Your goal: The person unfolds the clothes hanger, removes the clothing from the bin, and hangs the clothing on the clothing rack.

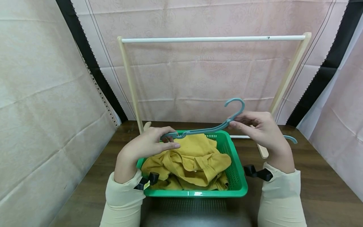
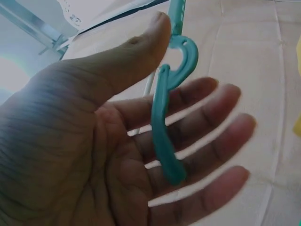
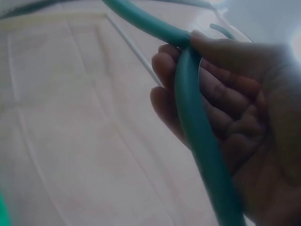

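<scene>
A blue plastic clothes hanger (image 1: pixel 204 130) is held up above the basket, its hook (image 1: pixel 239 104) pointing up on the right. My right hand (image 1: pixel 259 127) pinches it at the base of the hook between thumb and fingers. At the other end is my left hand (image 1: pixel 151 142), its fingers spread and nearly straight. In the left wrist view the notched hanger arm (image 2: pixel 162 127) lies across those fingers, with the thumb (image 2: pixel 141 42) beside it. Below, crumpled yellow cloth (image 1: pixel 195 160) fills much of the green basket (image 1: pixel 239 179).
A rack with a white top bar (image 1: pixel 212 39) and pale wooden side posts (image 1: pixel 130 85) stands behind the basket. Past my right hand a blue hook-like end (image 1: pixel 291 139) shows on the brown table (image 1: pixel 320 176). Pale fabric walls (image 1: pixel 42 104) surround the table.
</scene>
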{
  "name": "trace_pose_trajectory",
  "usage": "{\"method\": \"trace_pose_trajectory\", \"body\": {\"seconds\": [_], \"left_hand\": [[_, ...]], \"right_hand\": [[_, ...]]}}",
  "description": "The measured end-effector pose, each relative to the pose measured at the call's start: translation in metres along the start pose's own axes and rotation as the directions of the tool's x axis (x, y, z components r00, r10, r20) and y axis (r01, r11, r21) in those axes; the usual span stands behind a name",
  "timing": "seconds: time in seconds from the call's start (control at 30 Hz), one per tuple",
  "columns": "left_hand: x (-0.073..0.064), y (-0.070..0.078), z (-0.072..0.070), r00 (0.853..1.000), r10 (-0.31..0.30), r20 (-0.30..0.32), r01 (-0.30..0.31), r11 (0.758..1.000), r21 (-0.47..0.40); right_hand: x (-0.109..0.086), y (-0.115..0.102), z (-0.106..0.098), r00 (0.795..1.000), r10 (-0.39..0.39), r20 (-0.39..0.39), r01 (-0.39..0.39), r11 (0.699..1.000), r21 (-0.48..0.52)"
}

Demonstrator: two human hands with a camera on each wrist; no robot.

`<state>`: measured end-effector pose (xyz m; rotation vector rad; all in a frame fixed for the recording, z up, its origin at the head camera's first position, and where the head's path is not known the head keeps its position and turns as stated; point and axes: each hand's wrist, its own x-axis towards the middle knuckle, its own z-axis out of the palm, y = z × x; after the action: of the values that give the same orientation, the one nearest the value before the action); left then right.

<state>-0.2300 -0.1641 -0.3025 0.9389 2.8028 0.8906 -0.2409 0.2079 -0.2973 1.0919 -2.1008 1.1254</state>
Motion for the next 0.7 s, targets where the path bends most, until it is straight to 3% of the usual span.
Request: {"method": "trace_pose_trajectory", "body": {"seconds": [0.17,0.33,0.53,0.7], "left_hand": [[-0.001,-0.003,0.000,0.992,-0.106,0.062,0.106,0.994,0.003],[0.001,-0.007,0.003,0.972,-0.181,0.148,0.179,0.983,0.029],[0.004,-0.010,0.008,0.951,-0.224,0.215,0.223,0.974,0.028],[0.005,-0.009,0.011,0.938,-0.267,0.222,0.263,0.964,0.047]], "right_hand": [[-0.008,0.002,-0.016,0.999,0.049,0.017,-0.050,0.998,0.037],[-0.021,0.008,-0.034,0.998,0.043,-0.046,-0.042,0.999,0.027],[-0.026,0.009,-0.043,0.994,0.037,-0.098,-0.026,0.993,0.117],[-0.023,0.007,-0.040,0.995,0.042,-0.086,-0.039,0.998,0.044]]}}
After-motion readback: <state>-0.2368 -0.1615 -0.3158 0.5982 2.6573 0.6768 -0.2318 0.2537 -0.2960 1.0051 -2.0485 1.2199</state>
